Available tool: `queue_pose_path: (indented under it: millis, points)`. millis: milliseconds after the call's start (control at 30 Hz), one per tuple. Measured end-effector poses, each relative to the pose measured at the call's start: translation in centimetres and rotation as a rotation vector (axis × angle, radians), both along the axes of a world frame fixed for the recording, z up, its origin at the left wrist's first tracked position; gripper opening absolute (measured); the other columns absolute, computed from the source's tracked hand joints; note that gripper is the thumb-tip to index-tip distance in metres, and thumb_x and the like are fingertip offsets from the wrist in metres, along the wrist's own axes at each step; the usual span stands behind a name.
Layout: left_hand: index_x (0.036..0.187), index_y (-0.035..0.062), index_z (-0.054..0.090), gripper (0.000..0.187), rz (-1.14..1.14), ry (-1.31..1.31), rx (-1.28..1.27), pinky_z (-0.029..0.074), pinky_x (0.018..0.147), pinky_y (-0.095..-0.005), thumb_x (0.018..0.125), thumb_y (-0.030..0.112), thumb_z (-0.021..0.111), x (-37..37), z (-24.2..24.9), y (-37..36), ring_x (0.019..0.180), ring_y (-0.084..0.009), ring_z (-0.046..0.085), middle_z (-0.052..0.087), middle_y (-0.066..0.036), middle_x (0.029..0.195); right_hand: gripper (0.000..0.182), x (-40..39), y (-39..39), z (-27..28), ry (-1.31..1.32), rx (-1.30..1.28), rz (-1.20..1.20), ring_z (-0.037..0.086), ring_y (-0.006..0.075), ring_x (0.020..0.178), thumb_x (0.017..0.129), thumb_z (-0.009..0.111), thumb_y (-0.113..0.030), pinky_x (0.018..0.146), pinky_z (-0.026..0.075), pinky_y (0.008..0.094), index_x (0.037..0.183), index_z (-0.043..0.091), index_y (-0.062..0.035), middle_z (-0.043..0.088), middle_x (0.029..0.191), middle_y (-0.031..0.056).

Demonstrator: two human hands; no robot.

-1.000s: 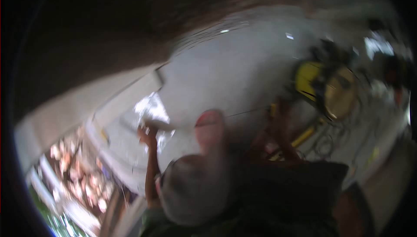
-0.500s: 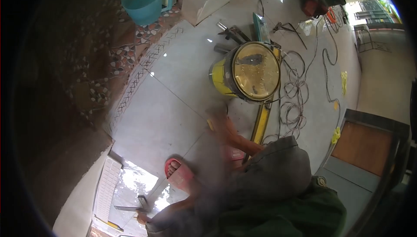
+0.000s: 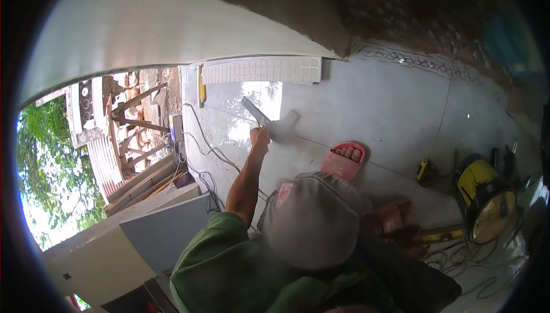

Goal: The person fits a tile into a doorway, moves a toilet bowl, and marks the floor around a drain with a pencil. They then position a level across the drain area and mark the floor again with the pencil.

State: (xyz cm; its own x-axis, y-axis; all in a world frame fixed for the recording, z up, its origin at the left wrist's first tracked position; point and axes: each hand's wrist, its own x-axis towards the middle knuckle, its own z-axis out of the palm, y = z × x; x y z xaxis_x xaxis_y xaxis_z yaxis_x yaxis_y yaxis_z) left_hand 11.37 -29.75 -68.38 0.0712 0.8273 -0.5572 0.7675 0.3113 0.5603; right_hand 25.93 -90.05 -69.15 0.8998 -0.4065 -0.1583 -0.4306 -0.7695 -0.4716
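My left hand (image 3: 260,136) reaches out over the tiled floor with its fingers closed on the end of a metal square (image 3: 255,110). A small yellowish tip, too small to identify, shows at the fingers. The square's thicker arm (image 3: 291,121) looks blurred. My right hand (image 3: 417,247) is low and in shadow beside my sandalled foot; its fingers and anything in them cannot be made out. A yellow and black tape measure (image 3: 424,172) rests on the floor between my feet and the bucket (image 3: 476,184).
A white grid-patterned strip (image 3: 260,70) lies along the wall base, with a yellow-handled tool (image 3: 201,88) at its end. Cables (image 3: 209,149) run across the floor at left. A yellow level (image 3: 441,235) lies near my foot in a pink sandal (image 3: 342,161).
The view has swung left, bringing the outdoor opening into sight. My left hand is now closer to mid-view at the square. My right arm, blurred earlier, is now mostly hidden; the tape measure lies clear of it.
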Motion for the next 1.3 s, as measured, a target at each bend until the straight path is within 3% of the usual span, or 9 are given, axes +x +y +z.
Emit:
queue_pose_path:
  millis: [433,567,733,800,867,1033,1167,1267,1300]
  points:
    - [0.066,0.0073,0.054,0.047,0.027,-0.027,-0.221,0.028,0.035,-0.0246,0.081,0.047,0.073,15.0,0.0,-5.8,0.040,-0.0103,0.041,0.046,-0.001,0.054,0.061,-7.2,-8.9,-4.8,0.214,0.132,-0.353,0.053,0.0301,0.100,0.080,0.076,-0.033,0.087,0.045,0.0409,0.121,0.047,0.0008,0.053,0.111,0.0168]
    - [0.071,0.0053,0.056,0.043,-0.185,0.238,-0.487,0.030,0.034,-0.0253,0.085,0.043,0.070,16.4,3.2,-6.9,0.040,-0.0139,0.046,0.050,-0.004,0.055,0.060,-11.9,-13.1,-4.3,0.219,0.225,-0.412,0.055,0.0289,0.095,0.081,0.077,-0.033,0.083,0.046,0.0399,0.118,0.046,0.0021,0.054,0.107,0.0163]
    - [0.087,0.0014,0.065,0.038,-1.079,0.556,-0.285,0.049,0.053,-0.0412,0.081,0.038,0.072,19.4,15.4,-13.5,0.056,-0.0286,0.063,0.066,-0.014,0.075,0.043,-9.3,-7.9,13.6,0.446,-0.070,-0.458,0.050,0.0225,0.078,0.082,0.073,-0.029,0.065,0.043,0.0403,0.091,0.048,0.0040,0.052,0.086,0.0183]
    - [0.086,0.0013,0.065,0.041,-1.208,0.519,-0.229,0.051,0.069,-0.0461,0.079,0.041,0.071,16.3,17.5,-14.7,0.073,-0.0354,0.067,0.069,-0.019,0.084,0.044,-13.6,-9.5,19.7,0.555,-0.064,-0.153,0.049,0.0262,0.073,0.083,0.072,-0.031,0.063,0.041,0.0427,0.084,0.047,0.0052,0.050,0.081,0.0187]
    - [0.087,0.0023,0.066,0.043,-1.199,0.541,-0.258,0.052,0.073,-0.0440,0.077,0.044,0.069,15.4,21.9,-16.0,0.082,-0.0346,0.067,0.069,-0.018,0.082,0.047,-15.7,-7.7,28.5,0.699,-0.034,-0.314,0.050,0.0388,0.093,0.077,0.076,-0.026,0.082,0.040,0.0492,0.098,0.049,0.0067,0.050,0.101,0.0233]
    - [0.092,0.0030,0.068,0.048,-1.043,0.606,-0.263,0.052,0.077,-0.0430,0.075,0.048,0.068,12.9,30.7,-18.2,0.086,-0.0321,0.068,0.070,-0.016,0.085,0.055,-22.3,-6.7,46.2,0.836,-0.155,0.045,0.048,0.0397,0.099,0.076,0.075,-0.036,0.085,0.040,0.0500,0.101,0.046,0.0044,0.048,0.101,0.0213]
    - [0.092,0.0037,0.068,0.045,-0.963,0.518,-0.267,0.052,0.077,-0.0446,0.076,0.046,0.068,16.5,35.0,-19.4,0.086,-0.0342,0.067,0.069,-0.017,0.087,0.048,-14.0,-5.1,54.9,1.363,-0.060,0.081,0.060,0.0325,0.066,0.079,0.072,-0.030,0.060,0.049,0.0431,0.104,0.055,0.0080,0.060,0.075,0.0166]
    - [0.091,0.0039,0.068,0.045,-1.028,0.459,-0.308,0.051,0.077,-0.0449,0.076,0.046,0.068,19.1,35.3,-19.1,0.089,-0.0350,0.067,0.069,-0.018,0.089,0.075,-15.6,-9.3,53.5,1.689,0.182,0.161,0.047,0.0357,0.127,0.089,0.059,-0.052,0.107,0.039,0.0460,0.149,0.027,-0.0209,0.040,0.145,0.0157]
    - [0.091,0.0040,0.068,0.045,-1.025,0.424,-0.295,0.052,0.078,-0.0447,0.076,0.046,0.068,20.0,35.8,-19.1,0.089,-0.0354,0.067,0.069,-0.018,0.089,0.061,-16.1,-10.0,54.5,1.374,0.339,-0.038,0.050,0.0326,0.120,0.090,0.059,-0.048,0.099,0.041,0.0457,0.138,0.039,-0.0159,0.048,0.134,0.0146]
